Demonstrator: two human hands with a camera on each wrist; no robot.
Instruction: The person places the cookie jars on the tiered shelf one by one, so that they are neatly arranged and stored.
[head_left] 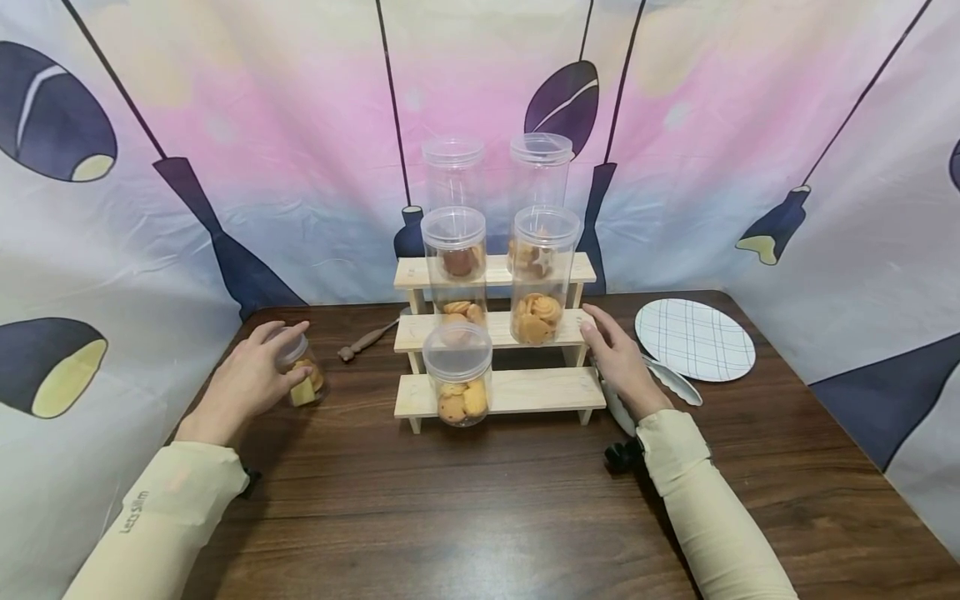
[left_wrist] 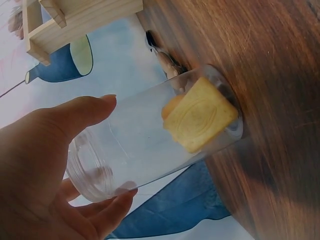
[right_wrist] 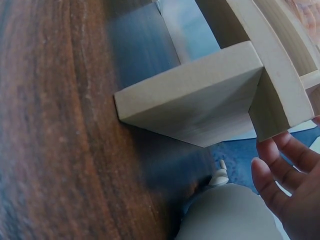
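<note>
My left hand point(head_left: 243, 379) grips a clear screw-lid cookie jar point(head_left: 306, 385) standing at the table's left side. In the left wrist view, thumb and fingers lie on opposite sides of its upper part, and a square yellow cookie point(left_wrist: 202, 116) shows near its base. My right hand point(head_left: 622, 362) is at the right end of a three-step wooden rack point(head_left: 536, 392), fingertips right at the end of a board in the right wrist view. On the rack's lowest step sits a jar of cookies point(head_left: 461, 383); two jars stand on each step above.
Behind the left jar lies a spoon-like utensil with a wooden handle point(head_left: 367, 340). Right of the rack are a white checked plate point(head_left: 697, 340) and pale tongs point(head_left: 675, 383), partly behind my right arm. A patterned curtain point(head_left: 315, 167) hangs along the table's back edge.
</note>
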